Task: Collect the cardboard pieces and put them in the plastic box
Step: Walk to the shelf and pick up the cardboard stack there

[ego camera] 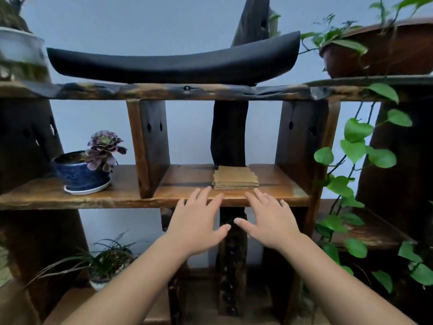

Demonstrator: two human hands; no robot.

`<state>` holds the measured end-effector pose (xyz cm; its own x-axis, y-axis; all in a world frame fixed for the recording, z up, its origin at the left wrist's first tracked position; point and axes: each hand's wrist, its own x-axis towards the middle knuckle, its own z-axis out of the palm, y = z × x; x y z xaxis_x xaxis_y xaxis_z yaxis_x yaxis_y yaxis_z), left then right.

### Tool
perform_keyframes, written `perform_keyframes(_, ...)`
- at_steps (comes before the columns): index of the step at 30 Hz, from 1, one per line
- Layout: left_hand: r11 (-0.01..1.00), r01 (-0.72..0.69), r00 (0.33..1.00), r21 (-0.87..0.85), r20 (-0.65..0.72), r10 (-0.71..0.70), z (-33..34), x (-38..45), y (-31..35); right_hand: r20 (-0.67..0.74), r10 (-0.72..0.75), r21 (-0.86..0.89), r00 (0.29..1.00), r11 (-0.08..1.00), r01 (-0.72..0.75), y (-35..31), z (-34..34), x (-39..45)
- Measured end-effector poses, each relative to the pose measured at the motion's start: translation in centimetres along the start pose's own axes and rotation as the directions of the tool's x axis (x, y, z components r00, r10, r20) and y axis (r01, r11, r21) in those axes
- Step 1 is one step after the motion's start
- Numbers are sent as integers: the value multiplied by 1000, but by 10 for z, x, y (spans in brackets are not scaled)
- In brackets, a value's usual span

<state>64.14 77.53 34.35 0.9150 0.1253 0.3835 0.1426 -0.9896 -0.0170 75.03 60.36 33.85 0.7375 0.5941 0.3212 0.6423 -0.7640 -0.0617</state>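
A small stack of tan cardboard pieces lies on the middle wooden shelf, in the compartment between two dark uprights. My left hand is stretched out with straight, spread fingers, its fingertips at the shelf's front edge just left of the stack. My right hand is spread the same way, with its fingertips just below the stack's front right corner. Neither hand holds anything. No plastic box is in view.
A blue pot with a purple succulent stands left on the same shelf. A black curved tray sits on the upper shelf. Green vines hang at the right, under a brown pot. A grassy plant stands lower left.
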Motion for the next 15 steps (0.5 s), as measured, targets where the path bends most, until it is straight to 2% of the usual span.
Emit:
perform_keyframes(7,993,70,996,-95,62,-65,11,84,-29,7,56,-80,998,995,-55,15,-4,73)
perform_keyframes(11,967,165,978,-196,157,-135,27,129,-46,62,105,-101,993,990,-99,25,4,110)
perform_keyframes(15,957,192,957,-219,260,-132,49,159,-49,96,114,-96,989,990,-105,32,16,138)
